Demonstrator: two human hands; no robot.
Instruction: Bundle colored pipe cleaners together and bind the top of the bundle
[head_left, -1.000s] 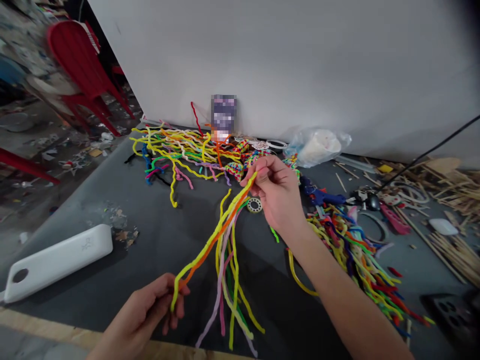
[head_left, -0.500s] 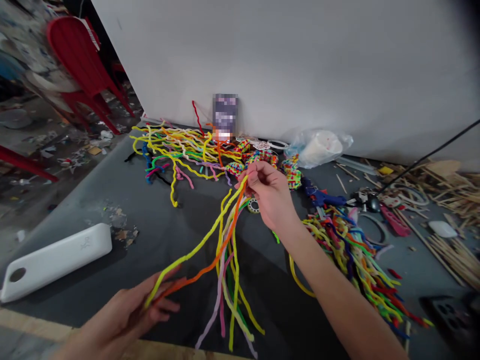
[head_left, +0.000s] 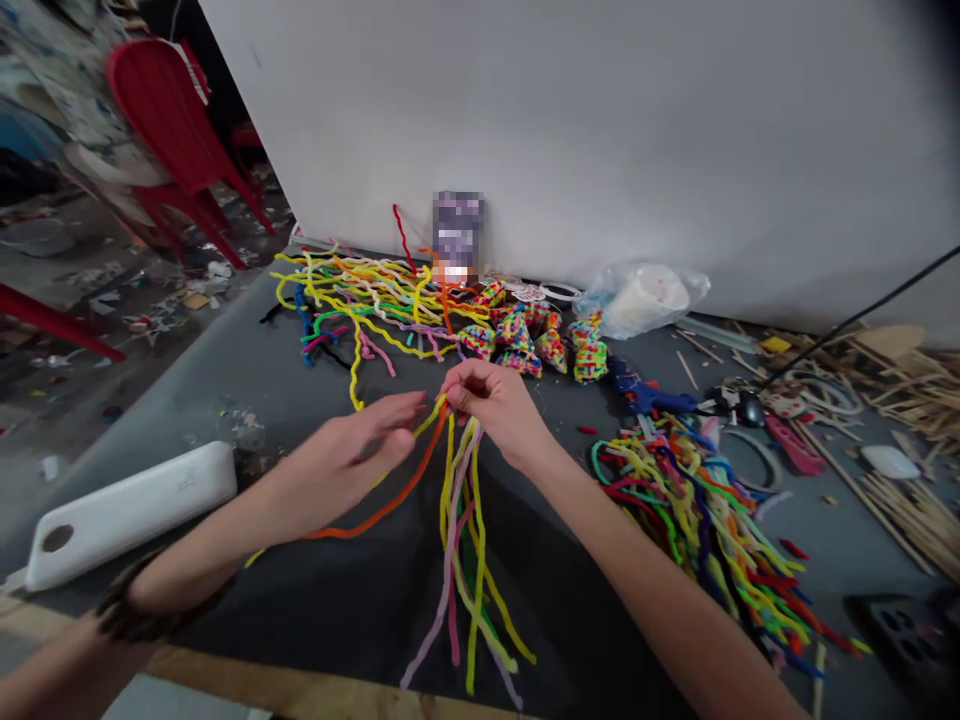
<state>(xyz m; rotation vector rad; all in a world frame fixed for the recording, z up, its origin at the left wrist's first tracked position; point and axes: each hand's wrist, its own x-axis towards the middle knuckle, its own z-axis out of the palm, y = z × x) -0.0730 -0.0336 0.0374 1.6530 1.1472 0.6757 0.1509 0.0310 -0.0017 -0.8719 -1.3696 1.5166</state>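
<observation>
My right hand (head_left: 504,412) pinches the top ends of a bundle of pipe cleaners (head_left: 452,530). Lilac, yellow, pink and green ones hang from it over the dark table top (head_left: 330,640). From the same pinch an orange pipe cleaner (head_left: 409,487) and a yellow pipe cleaner (head_left: 256,558) bend away to the left. Close by on the left is my left hand (head_left: 349,460), its fingers stretched out and thumb apart. It lies in front of the yellow one and hides part of it; whether it touches that strand I cannot tell.
Behind lie a pile of pipe cleaners (head_left: 352,285) and several multicoloured woven pieces (head_left: 514,330). On the right are another pipe cleaner heap (head_left: 705,520), a blue glue gun (head_left: 649,395) and wooden sticks (head_left: 892,510). A white power bank (head_left: 142,510) rests at left.
My left hand has moved up and right from the lower ends of the yellow and orange pipe cleaners, its fingers now near my right hand. My right hand came slightly down and left.
</observation>
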